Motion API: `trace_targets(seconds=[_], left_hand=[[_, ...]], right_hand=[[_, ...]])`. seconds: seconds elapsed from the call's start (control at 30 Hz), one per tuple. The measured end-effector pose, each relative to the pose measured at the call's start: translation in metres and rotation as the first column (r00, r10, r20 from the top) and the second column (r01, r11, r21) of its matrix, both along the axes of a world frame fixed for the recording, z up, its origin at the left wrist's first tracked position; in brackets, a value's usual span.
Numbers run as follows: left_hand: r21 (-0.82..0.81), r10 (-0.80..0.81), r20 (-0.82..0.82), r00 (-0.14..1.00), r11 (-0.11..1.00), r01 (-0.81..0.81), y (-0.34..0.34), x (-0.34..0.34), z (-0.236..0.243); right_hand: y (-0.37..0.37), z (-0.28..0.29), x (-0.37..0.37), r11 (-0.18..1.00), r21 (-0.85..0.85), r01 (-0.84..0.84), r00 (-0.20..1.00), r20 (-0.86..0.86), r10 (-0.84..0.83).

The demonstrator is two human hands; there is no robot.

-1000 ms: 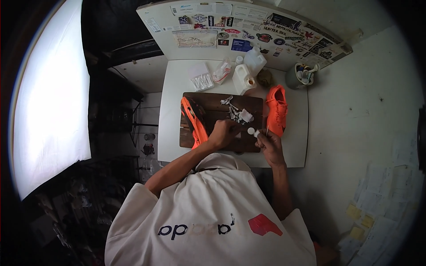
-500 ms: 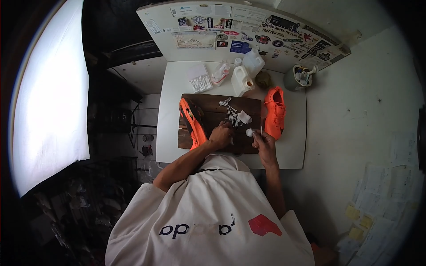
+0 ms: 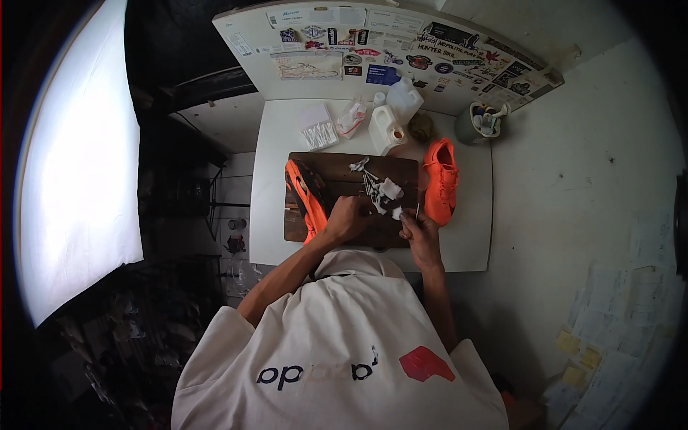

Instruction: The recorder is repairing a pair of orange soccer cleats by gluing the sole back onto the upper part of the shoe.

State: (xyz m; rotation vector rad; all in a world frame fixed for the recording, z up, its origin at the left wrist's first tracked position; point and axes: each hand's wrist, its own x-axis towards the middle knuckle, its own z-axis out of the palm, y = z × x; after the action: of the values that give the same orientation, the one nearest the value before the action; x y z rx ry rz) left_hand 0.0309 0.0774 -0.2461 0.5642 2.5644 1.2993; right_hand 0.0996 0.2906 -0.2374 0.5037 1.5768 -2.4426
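Over the dark wooden board, my left hand has its fingers bent together near the pile; what they hold, if anything, is hidden. To its right, my right hand pinches a piece of white cotton, with a thin white stick, like a cotton swab, standing up from its fingers. Used cotton swabs and a crumpled white pad lie on the board just beyond both hands. An orange shoe rests on its side left of my left hand. Its orange mate sits upright at the board's right.
Behind the board stand an open white jug, a translucent bottle and a brownish round thing. A box of swabs and a clear plastic bag are farther left. A grey bin of tools hangs at the table's right corner.
My right hand has moved slightly left with the white cotton, closer to the pile. The left hand has shifted a little left. The whole view has moved slightly.
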Motion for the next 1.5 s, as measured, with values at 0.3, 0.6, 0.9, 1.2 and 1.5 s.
trace_targets(seconds=[0.3, 0.6, 0.9, 1.2, 1.5], left_hand=[[0.535, -0.14, 0.697, 0.703, 0.754, -0.381, 0.006, 0.016, 0.037], [0.572, -0.005, 0.61, 0.792, 0.695, -0.436, 0.005, 0.019, 0.023], [0.594, 0.044, 0.552, 0.832, 0.68, -0.43, 0.006, 0.022, 0.04], [0.646, -0.01, 0.496, 0.868, 0.673, -0.361, -0.002, 0.027, 0.035], [0.513, 0.078, 0.405, 0.911, 0.806, -0.297, -0.004, 0.027, 0.047]], right_hand=[[-0.012, 0.008, -0.007, 0.999, 0.028, -0.044, 0.999, -0.017, 0.044], [-0.01, 0.031, -0.008, 0.897, 0.439, -0.056, 0.982, -0.137, 0.128], [-0.03, 0.053, -0.008, 0.601, 0.799, 0.01, 0.897, -0.272, 0.347], [-0.032, 0.058, -0.009, 0.608, 0.791, 0.07, 0.893, -0.321, 0.314], [-0.032, 0.072, -0.008, 0.59, 0.807, 0.012, 0.891, -0.276, 0.36]])
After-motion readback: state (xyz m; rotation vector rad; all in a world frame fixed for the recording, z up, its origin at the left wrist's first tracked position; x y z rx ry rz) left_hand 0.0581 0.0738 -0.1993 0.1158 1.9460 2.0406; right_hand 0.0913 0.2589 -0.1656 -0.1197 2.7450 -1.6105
